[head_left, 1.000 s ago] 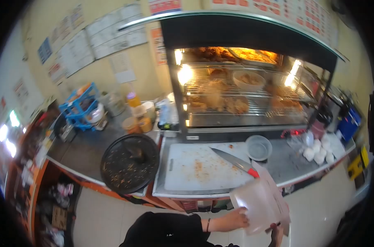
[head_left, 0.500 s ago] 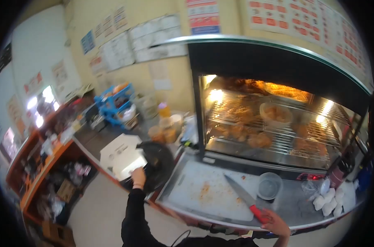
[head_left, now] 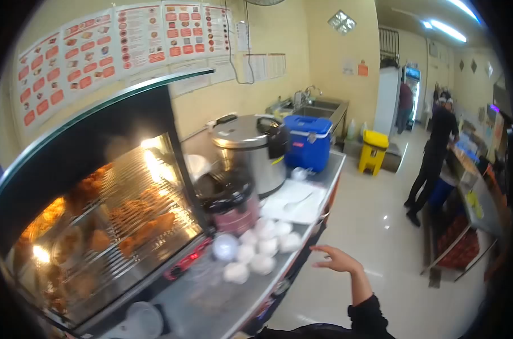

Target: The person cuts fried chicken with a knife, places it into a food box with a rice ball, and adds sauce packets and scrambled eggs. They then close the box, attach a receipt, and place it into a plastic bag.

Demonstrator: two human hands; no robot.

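Observation:
My right hand (head_left: 340, 261) hovers just off the counter's front edge, fingers stretched and slightly apart, holding nothing. Nearest to it on the metal counter (head_left: 211, 308) is a pile of several round white wrapped bundles (head_left: 262, 264). A clear round plastic container (head_left: 225, 247) touches the pile's left side. Behind the bundles stand a small dark and pink cooker (head_left: 236, 212) and a large steel rice cooker (head_left: 250, 152). A spoon (head_left: 299, 201) lies on a white cloth or board (head_left: 310, 212). My left hand is outside the view.
A lit glass warmer (head_left: 115, 220) with fried food on racks fills the left. Beyond the cookers are a blue cooler box (head_left: 308, 141) and a sink (head_left: 315, 110). A yellow bin (head_left: 373, 151) stands on the floor. A person in dark clothes (head_left: 437, 147) is at a right-hand counter.
The view has swung right, away from the cutting board. My right hand has left the red-handled knife and reached toward the bundles. My left hand, earlier at a white box, is out of view.

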